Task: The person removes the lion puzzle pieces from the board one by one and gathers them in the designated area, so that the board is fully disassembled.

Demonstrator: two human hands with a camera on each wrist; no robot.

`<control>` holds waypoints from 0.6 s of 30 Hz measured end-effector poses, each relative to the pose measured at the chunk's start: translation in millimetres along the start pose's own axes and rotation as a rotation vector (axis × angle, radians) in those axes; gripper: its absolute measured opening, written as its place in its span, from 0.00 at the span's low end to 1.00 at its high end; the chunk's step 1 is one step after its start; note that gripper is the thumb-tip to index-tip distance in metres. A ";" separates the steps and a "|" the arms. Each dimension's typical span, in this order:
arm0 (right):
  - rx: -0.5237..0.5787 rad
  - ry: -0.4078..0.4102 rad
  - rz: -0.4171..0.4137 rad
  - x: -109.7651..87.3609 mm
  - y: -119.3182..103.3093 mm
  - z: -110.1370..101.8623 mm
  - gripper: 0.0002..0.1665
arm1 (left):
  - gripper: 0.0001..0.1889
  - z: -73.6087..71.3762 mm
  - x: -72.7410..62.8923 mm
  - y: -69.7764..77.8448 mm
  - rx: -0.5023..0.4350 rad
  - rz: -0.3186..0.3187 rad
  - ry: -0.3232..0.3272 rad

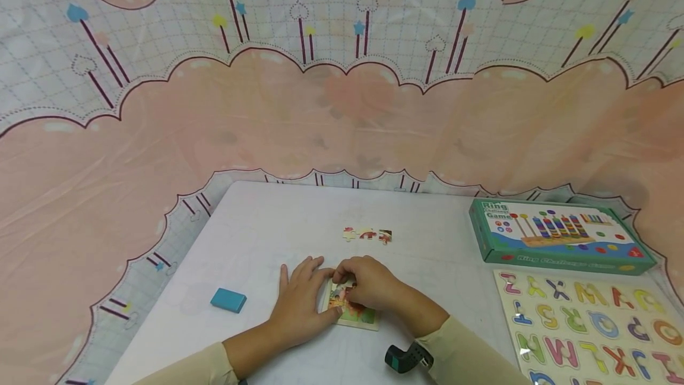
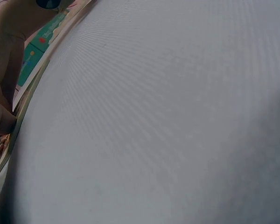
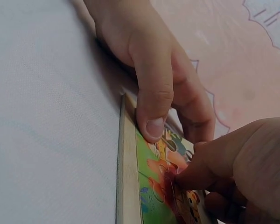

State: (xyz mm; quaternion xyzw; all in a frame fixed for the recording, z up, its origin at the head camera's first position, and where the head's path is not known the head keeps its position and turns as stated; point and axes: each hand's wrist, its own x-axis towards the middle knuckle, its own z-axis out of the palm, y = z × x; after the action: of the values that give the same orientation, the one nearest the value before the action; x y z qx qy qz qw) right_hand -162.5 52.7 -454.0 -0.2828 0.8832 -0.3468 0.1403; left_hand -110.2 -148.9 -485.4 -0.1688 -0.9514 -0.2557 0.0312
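Observation:
A small wooden jigsaw puzzle [image 1: 360,317] with a bright animal picture and pale frame lies on the white table. My left hand [image 1: 301,302] rests along its left side with fingers spread, the thumb pressing the lower left part of the board. In the right wrist view the left thumb [image 3: 154,112] lies over the frame. My right hand [image 1: 371,284] is over the upper part, with thumb and curled fingers pinching a puzzle piece [image 3: 170,184] that is mostly hidden. Beyond the hands lie three loose puzzle pieces [image 1: 367,234] in a row.
A blue block [image 1: 228,300] lies left of my left hand. At the right stand a green Ring Challenge Game box [image 1: 561,236] and, nearer, a colourful letter board [image 1: 593,325]. The white table [image 1: 278,218] ends at a patterned cloth [image 1: 320,117] behind.

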 end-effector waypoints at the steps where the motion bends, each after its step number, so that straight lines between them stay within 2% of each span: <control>1: 0.007 0.000 0.000 0.0 0.4 0.1 0.17 | 0.34 0.2 0.0 -0.1 -0.001 0.001 0.000; 8: 0.032 0.001 -0.026 -1.9 1.6 -0.5 0.18 | 0.34 1.5 0.6 -1.6 0.001 -0.002 -0.002; 18: 0.056 -0.014 -0.008 -4.4 -1.0 -1.4 0.16 | 0.34 1.8 0.1 -2.2 -0.005 0.011 0.015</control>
State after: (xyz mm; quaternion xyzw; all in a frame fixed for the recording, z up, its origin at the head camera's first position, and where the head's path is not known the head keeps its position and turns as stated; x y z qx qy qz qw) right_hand -159.2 55.4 -452.1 -0.2847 0.8710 -0.3699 0.1532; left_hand -110.9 -149.7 -488.0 -0.1722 -0.9495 -0.2593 0.0393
